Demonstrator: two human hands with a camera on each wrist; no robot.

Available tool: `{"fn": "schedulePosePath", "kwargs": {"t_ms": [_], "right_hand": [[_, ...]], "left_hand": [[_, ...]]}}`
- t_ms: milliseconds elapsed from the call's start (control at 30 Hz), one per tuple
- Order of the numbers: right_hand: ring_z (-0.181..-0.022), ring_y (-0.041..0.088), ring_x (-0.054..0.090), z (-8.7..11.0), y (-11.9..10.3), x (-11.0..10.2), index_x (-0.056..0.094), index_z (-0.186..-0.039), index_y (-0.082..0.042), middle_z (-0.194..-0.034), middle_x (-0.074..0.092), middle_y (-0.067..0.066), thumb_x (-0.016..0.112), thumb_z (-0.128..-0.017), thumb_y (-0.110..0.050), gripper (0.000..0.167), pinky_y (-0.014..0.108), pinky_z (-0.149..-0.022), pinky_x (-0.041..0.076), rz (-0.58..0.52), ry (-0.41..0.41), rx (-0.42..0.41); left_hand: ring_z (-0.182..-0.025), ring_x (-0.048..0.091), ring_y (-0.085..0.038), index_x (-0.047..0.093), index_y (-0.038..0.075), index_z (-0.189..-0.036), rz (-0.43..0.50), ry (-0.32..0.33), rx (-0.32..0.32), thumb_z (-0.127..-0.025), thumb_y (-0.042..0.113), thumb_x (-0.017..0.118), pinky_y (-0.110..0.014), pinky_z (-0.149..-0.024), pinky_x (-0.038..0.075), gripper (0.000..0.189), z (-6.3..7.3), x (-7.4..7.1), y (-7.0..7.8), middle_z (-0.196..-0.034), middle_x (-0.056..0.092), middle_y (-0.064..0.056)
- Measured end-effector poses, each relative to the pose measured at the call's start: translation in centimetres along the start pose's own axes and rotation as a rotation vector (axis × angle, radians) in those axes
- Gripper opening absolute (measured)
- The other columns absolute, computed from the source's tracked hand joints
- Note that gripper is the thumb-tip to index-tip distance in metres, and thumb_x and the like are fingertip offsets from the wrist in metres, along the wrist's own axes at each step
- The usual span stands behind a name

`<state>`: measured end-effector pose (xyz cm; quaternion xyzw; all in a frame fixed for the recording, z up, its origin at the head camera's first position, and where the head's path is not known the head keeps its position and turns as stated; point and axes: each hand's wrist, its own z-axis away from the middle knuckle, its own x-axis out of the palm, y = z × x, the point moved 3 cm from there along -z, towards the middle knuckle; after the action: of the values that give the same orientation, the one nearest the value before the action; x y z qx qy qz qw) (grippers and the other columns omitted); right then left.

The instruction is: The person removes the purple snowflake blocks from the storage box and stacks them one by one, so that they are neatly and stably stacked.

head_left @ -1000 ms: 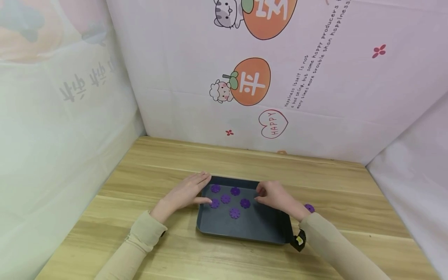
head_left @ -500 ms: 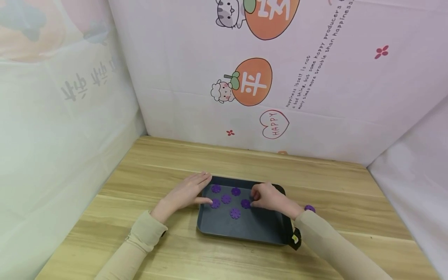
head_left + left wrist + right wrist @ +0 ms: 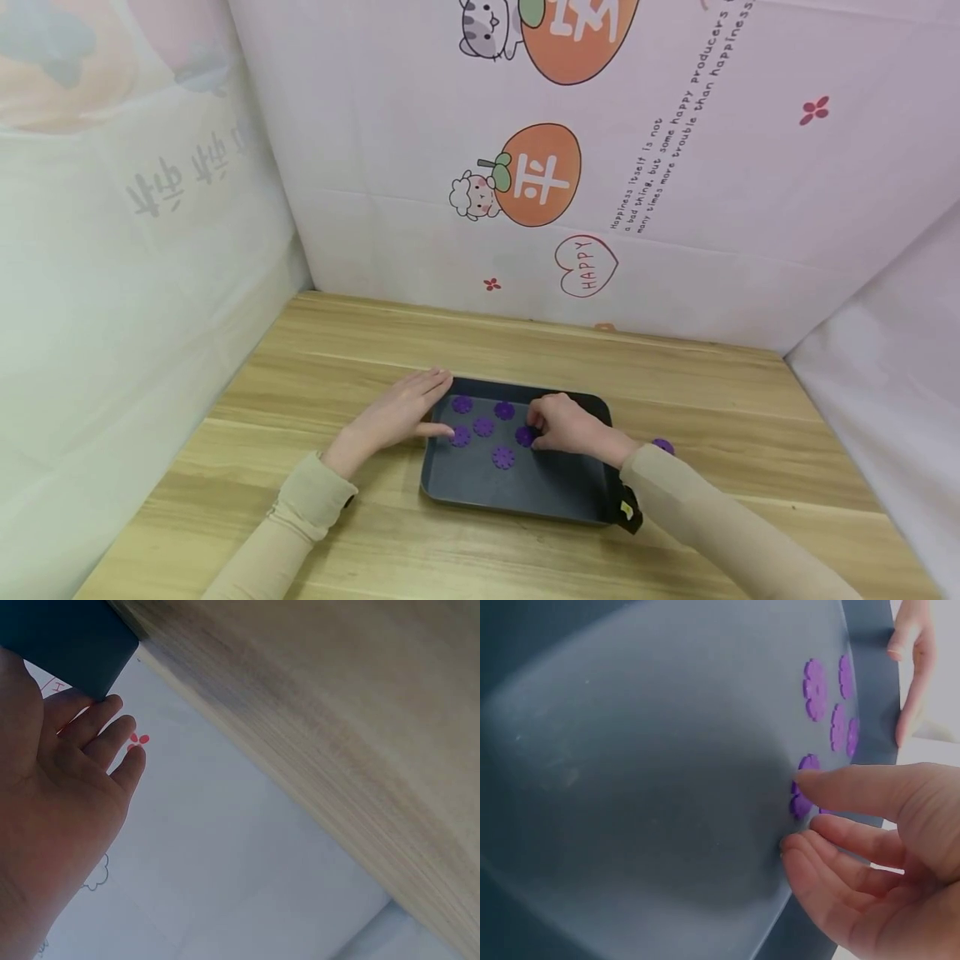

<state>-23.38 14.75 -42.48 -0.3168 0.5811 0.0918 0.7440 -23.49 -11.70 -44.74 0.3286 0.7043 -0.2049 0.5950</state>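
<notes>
Right grip [image 3: 572, 427]: released, fingers loosely bent, a gap visible between thumb and fingertips. Located low over the right half of the tray.

Nearest disc [image 3: 522, 437]: purple, flower-shaped, flat on the tray floor beside the right thumb and fingertips; thumb overlaps it in the right wrist view. Whether they touch cannot be told.

Left grip [image 3: 397, 412]: unclenched, fingers extended along the tray's left rim to the far-left corner, thumb reaching inward over the rim.

Further purple discs in the tray, 5, same pattern, lying flat in the left half: far-left disc [image 3: 462, 403]; far-middle disc [image 3: 504, 410]; central disc [image 3: 483, 427]; left-edge disc [image 3: 462, 438], partly under the left thumb; front disc [image 3: 502, 457], nearest the wearer. Tray total: 6.

Tray [image 3: 555, 492]: dark grey-blue, rectangular, rounded corners, raised walls.

Stray disc [image 3: 663, 446]: purple, 1, on the table right of the tray, partly hidden by the right sleeve.

Sleeves, 2: left sleeve [image 3: 300, 512] and right sleeve [image 3: 720, 517], beige. Black wrist item [image 3: 628, 510], with yellow mark, below the right cuff.

Table [image 3: 360, 533]: pale wood grain.

Backdrop [image 3: 390, 167]: white cloth behind the table, printed with orange fruits, cartoon animals, English lettering and a red heart outline reading "HAPPY".
</notes>
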Motion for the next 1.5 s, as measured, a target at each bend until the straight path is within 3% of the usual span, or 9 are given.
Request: {"fn": "schedulePosePath", "kwargs": {"t_ms": [233,1500], "right_hand": [[-0.078,0.015,0.061,-0.01,-0.46,0.02,0.068,-0.096,0.000,-0.088,0.066,0.010,0.082,-0.077,-0.003,0.025,0.022,-0.065,0.054,0.026,0.007,-0.074],[-0.075,0.010,0.062,-0.39,-0.39,0.28,0.068,-0.092,0.000,-0.086,0.069,0.010,0.080,-0.079,-0.005,0.018,0.022,-0.065,0.057,0.055,0.032,-0.075]], "left_hand": [[-0.143,0.043,-0.036,0.043,-0.001,-0.148,-0.013,0.002,0.002,-0.089,0.058,0.062,-0.050,-0.118,0.039,0.085,0.03,0.12,-0.05,-0.152,0.046,-0.020],[-0.142,0.044,-0.037,0.044,-0.001,-0.147,-0.020,0.014,0.007,-0.089,0.058,0.062,-0.050,-0.118,0.039,0.084,-0.05,0.00,-0.10,-0.151,0.047,-0.020]]}}
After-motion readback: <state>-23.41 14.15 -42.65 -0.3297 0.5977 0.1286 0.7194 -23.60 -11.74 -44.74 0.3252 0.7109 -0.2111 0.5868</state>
